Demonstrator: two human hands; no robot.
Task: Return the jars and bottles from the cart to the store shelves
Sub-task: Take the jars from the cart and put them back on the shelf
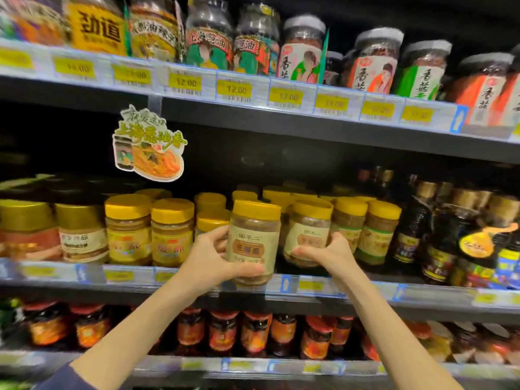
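While it hangs at the front edge of the middle shelf (309,286), yellow-lidded jar (254,237) is gripped by left hand (209,258), fingers curled round its lower half. Just beside it, right hand (330,256) curls fingers round second jar (308,229), slightly tilted. Dark bottles (410,235) further right.

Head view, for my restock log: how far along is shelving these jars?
Done: yellow-lidded jars already line the middle shelf. In hand: the left hand holds one jar before the shelf edge; the right hand grips a second jar. Left: unknowable, the cart is out of view.
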